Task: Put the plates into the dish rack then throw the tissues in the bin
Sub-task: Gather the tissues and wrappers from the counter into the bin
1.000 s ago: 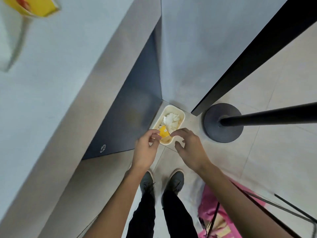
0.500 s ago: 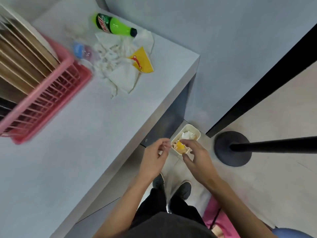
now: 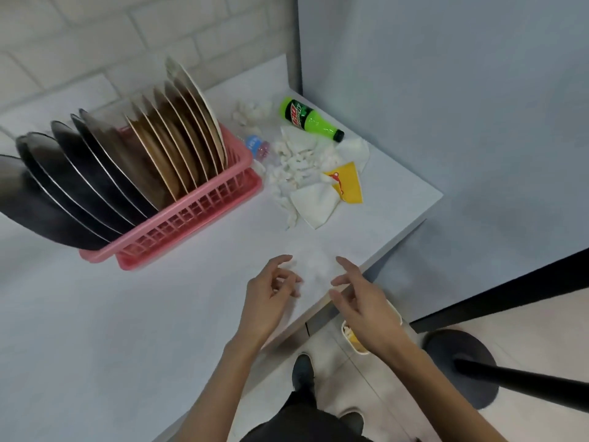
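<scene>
A pink dish rack (image 3: 191,215) stands on the white table (image 3: 111,314), filled with several upright plates (image 3: 153,154), dark ones at the left and tan ones at the right. A heap of white tissues (image 3: 299,167) and a yellow wrapper (image 3: 347,183) lie right of the rack. My left hand (image 3: 271,291) and my right hand (image 3: 360,298) hover empty above the table's near right corner, fingers loosely spread. On the floor a small cream bin (image 3: 353,339) with tissue and yellow paper inside is partly hidden by my right wrist.
A green soda bottle (image 3: 309,119) lies at the table's far right. A small clear bottle with a blue label (image 3: 258,148) lies behind the rack. A black stanchion base (image 3: 459,365) with its pole stands on the floor at right. My shoes (image 3: 302,371) are below.
My hands let go of a yellow scrap over the bin and rose to table height. The view swung up from the floor to the table and rack.
</scene>
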